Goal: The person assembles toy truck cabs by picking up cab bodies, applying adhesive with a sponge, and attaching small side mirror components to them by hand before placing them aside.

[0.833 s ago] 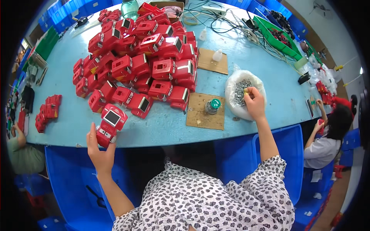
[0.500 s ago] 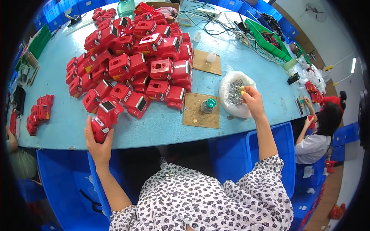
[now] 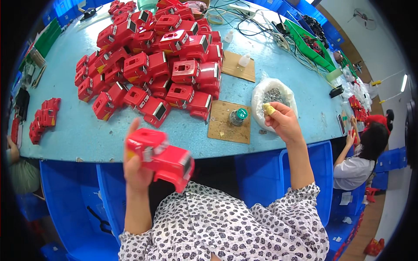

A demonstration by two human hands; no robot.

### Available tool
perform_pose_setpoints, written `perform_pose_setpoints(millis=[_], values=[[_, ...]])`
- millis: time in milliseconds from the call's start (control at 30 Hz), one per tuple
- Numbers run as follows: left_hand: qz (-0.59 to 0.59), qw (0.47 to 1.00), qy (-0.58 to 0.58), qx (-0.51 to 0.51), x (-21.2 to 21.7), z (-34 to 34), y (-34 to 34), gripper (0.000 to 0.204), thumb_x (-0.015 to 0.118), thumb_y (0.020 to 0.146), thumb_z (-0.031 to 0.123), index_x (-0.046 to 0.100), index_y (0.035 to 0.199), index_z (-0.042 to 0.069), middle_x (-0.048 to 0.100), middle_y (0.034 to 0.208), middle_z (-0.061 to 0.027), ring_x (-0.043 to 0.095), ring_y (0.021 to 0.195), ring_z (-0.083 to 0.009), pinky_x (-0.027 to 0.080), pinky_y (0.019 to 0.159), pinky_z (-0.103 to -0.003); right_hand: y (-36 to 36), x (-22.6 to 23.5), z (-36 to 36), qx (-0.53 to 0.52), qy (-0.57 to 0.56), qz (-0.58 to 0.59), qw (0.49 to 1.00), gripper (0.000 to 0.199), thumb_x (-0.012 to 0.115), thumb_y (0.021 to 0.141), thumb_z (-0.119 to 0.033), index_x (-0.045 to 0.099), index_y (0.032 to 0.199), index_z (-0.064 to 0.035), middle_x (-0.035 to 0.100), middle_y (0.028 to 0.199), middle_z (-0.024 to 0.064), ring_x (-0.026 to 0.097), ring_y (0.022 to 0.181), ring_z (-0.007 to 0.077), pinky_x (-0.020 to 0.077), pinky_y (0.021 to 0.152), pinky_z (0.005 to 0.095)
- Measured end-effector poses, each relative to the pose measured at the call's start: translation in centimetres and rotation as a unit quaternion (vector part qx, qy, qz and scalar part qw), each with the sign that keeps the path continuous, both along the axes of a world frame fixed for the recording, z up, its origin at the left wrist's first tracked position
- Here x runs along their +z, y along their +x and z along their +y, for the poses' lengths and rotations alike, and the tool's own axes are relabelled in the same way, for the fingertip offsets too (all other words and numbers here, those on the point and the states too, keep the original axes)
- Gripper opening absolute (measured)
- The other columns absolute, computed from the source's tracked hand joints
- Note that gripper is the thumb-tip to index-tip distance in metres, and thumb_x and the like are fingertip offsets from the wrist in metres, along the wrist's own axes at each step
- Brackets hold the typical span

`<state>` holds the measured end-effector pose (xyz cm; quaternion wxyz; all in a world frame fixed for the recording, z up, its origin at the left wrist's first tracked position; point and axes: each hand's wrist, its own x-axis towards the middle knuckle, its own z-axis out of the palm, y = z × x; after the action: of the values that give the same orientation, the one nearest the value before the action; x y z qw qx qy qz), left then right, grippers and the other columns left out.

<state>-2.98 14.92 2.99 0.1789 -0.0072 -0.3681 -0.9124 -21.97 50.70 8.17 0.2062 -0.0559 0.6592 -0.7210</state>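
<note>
Left hand [image 3: 138, 167] is wrapped around one red plastic housing [image 3: 160, 157] — fingers curled behind it, thumb sticking up along the far side. It's lifted off the table, just above the near edge and in front of the person's chest, a bit motion-blurred. Boxy shell, glossy, with a small silvery window on one face.

Right hand [image 3: 284, 122] is mostly closed, fingertips pinching one small pale yellow piece [image 3: 270, 109] right at the mouth of the clear plastic bag [image 3: 262, 92]. That bag is crinkly and full of tiny grey metal bits, way too many and too small to count.

On the light blue table [image 3: 78, 130] there's a big heap of the same red housings [image 3: 161, 65] — I get somewhere around forty, but they're stacked so an exact count is impossible. All hard moulded plastic, rectangular, some showing square cutouts or grey windows. A second smaller cluster of red parts [image 3: 43, 118] sits far left, roughly eight.

Two flat brown cardboard squares: one near the edge [image 3: 221, 130] with a single little jar with a teal lid [image 3: 238, 116] on it, just beside the bag, and one further back [image 3: 234, 69] with a small white bottle [image 3: 244, 60] standing on it.

Blue plastic bins [image 3: 257, 174] sit below the table edge. Another person [image 3: 361, 152] is seated off to the right.
</note>
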Motion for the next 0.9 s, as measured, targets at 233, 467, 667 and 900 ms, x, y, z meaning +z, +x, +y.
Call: perform_pose_setpoints(millis=[233, 467, 667, 900], values=[[-0.088, 0.969, 0.130, -0.192, -1.1, 5.9, -4.9, 0.072, 0.062, 0.091, 0.040, 0.032, 0.148, 0.008, 0.060, 0.123, -0.0093, 0.063, 0.108, -0.0227, 0.055, 0.090, -0.045, 2.3, 0.0, -3.0, 0.046, -0.072, -0.086, 0.993, 0.015, 0.060, 0.092, -0.006, 0.064, 0.107, -0.0042, 0.064, 0.086, 0.0069, 0.060, 0.073, 0.0137, 0.0518, 0.064, 0.0279], [-0.084, 0.965, 0.163, -0.190, -2.0, 6.5, -5.4, 0.064, 0.052, 0.096, 0.048, 0.037, 0.144, 0.006, 0.061, 0.122, -0.0110, 0.063, 0.108, -0.0260, 0.054, 0.092, -0.050, 3.6, -1.8, -2.9, 0.073, -0.076, -0.084, 0.991, 0.015, 0.059, 0.091, -0.002, 0.064, 0.105, -0.0024, 0.063, 0.090, 0.0065, 0.061, 0.078, 0.0140, 0.0524, 0.067, 0.0280], [-0.077, 0.953, 0.193, -0.222, -1.9, 6.2, -5.1, 0.055, 0.042, 0.101, 0.047, 0.042, 0.139, 0.007, 0.058, 0.127, -0.0122, 0.063, 0.109, -0.0253, 0.055, 0.091, -0.045, 4.2, -2.0, -4.3, 0.043, -0.037, -0.079, 0.995, 0.015, 0.058, 0.094, -0.005, 0.060, 0.108, 0.0002, 0.063, 0.090, 0.0059, 0.060, 0.077, 0.0129, 0.0519, 0.067, 0.0286], [-0.084, 0.954, 0.188, -0.220, -2.3, 6.1, -4.9, 0.061, 0.037, 0.100, 0.054, 0.047, 0.135, 0.005, 0.061, 0.121, -0.0126, 0.066, 0.104, -0.0276, 0.056, 0.090, -0.047, 4.2, -1.5, -5.0, 0.083, -0.008, -0.077, 0.994, 0.014, 0.058, 0.096, -0.011, 0.060, 0.106, -0.0013, 0.062, 0.084, 0.0047, 0.059, 0.072, 0.0129, 0.0499, 0.065, 0.0274]])
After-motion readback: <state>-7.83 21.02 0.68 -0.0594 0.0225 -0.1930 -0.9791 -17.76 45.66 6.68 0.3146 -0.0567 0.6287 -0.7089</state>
